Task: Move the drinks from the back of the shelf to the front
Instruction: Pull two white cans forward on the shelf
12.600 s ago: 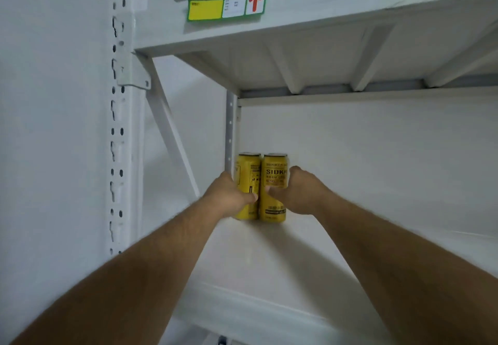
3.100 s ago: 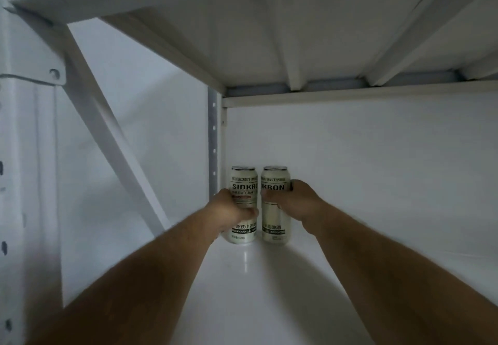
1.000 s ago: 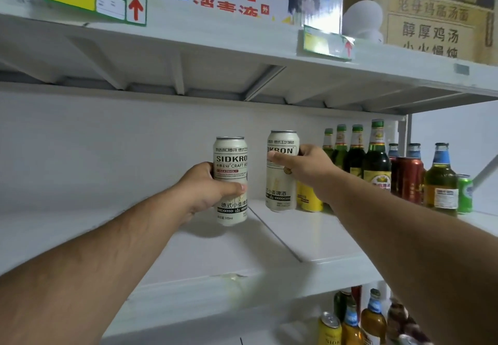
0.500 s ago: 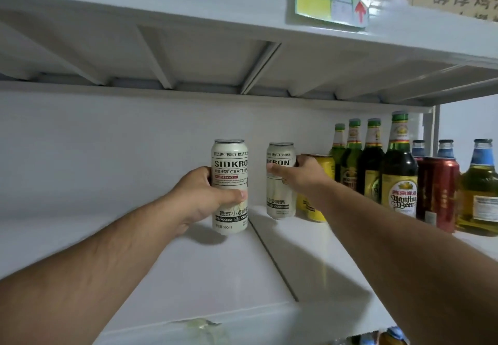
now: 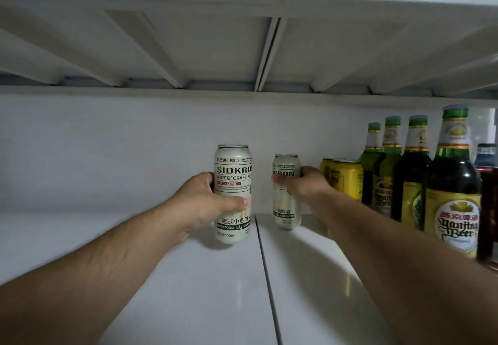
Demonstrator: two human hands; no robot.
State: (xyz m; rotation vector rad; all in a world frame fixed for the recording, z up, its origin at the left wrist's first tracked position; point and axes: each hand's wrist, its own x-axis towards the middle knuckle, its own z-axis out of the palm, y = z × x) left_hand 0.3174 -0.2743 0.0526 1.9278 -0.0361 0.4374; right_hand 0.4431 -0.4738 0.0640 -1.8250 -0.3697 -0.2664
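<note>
Two bare forearms reach in from the lower corners, no sleeves, watch or bands on either (fine hair shows along both); the left hand and right hand wear no gloves or rings; one short, unpainted thumbnail shows.

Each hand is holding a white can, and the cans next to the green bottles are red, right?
Not quite. The head view shows those cans beside the green bottles are yellow, not red. The rest is right: the left hand holds one white can and the right hand holds the other.
</note>
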